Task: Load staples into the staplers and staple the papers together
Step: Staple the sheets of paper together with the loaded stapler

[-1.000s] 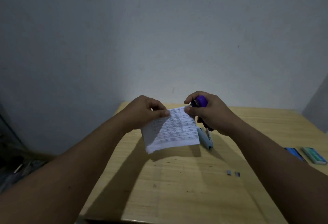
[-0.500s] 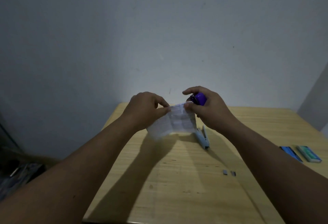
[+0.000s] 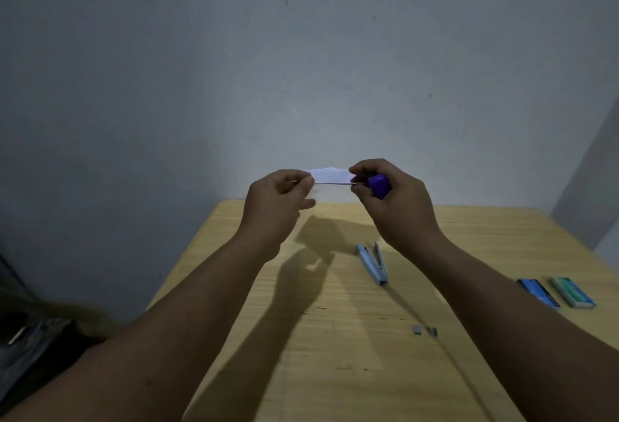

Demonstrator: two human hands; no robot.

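Both hands are raised above the far end of the wooden table (image 3: 335,338). My left hand (image 3: 274,200) pinches the left end of the white printed papers (image 3: 330,174), which lie almost flat and edge-on to the camera. My right hand (image 3: 392,200) grips a purple stapler (image 3: 379,185) and touches the papers' right end. A light blue stapler (image 3: 372,262) lies open on the table below my right wrist. Two small staple strips (image 3: 424,330) rest nearer the camera.
Two staple boxes, one blue (image 3: 537,291) and one green (image 3: 573,291), lie at the table's right side. A grey wall stands right behind the table. Dark clutter (image 3: 30,341) sits on the floor to the left.
Both hands have lifted higher. The papers have tilted from facing the camera to nearly horizontal, so only their edge and a thin strip show.
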